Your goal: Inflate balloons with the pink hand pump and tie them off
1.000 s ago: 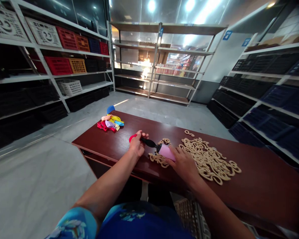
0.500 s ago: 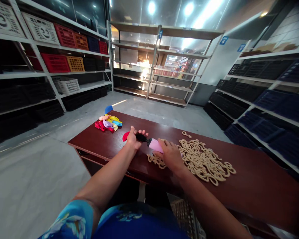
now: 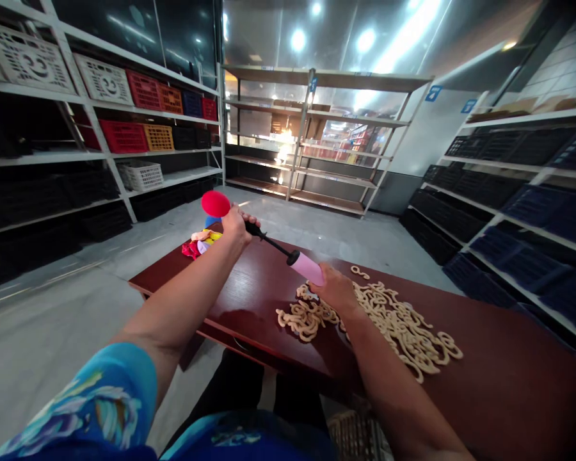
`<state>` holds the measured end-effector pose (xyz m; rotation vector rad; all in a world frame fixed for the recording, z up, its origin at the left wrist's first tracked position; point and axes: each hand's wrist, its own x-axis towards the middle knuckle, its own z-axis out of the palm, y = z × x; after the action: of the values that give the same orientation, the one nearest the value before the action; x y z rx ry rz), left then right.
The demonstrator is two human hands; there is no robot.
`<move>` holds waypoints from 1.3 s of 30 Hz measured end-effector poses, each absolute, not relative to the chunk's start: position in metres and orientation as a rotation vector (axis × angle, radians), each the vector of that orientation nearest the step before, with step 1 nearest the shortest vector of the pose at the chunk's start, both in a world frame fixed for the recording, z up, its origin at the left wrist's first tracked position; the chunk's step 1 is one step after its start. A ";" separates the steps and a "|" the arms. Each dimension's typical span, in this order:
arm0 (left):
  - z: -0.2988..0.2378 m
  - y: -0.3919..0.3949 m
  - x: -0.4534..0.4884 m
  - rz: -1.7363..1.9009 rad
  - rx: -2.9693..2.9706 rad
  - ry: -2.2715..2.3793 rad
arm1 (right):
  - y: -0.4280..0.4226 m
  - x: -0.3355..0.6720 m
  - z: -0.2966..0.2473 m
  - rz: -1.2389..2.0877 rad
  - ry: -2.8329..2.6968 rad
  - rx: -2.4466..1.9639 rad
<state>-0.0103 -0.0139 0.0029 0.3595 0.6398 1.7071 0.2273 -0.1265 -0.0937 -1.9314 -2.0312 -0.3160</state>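
My left hand is closed around the black end of a hand balloon pump, with a small, partly filled red balloon at that end. The balloon's neck is hidden by the fingers. My right hand grips the pump's pink barrel at its lower end. A thin black rod shows between the two halves, so the pump is drawn out. Below and beside my right hand lie a small heap and a larger heap of beige curled, ring-like pieces.
Flat balloons in several colours lie at the left end of the dark red table. A blue round thing shows behind them. Shelves with crates stand left, dark bins right, and a rack at the back.
My left hand has moved up and left, drawing out the pump's rod. The red balloon looks bigger and fully shows beyond my fingers. The view has tilted slightly up.
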 end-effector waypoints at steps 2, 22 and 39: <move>0.013 -0.004 -0.019 1.732 0.369 0.655 | -0.123 0.235 -0.097 -0.324 -2.017 -1.910; -0.010 -0.033 0.060 1.551 0.410 0.598 | -0.124 0.241 -0.121 -0.474 -1.879 -1.860; -0.037 -0.054 0.085 1.532 0.383 0.579 | -0.125 0.236 -0.128 -0.420 -1.904 -1.883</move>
<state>0.0846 -0.0536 -0.0368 0.3833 0.5794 1.5319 0.2356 -0.1248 -0.1282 -1.8828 -1.9040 -0.4204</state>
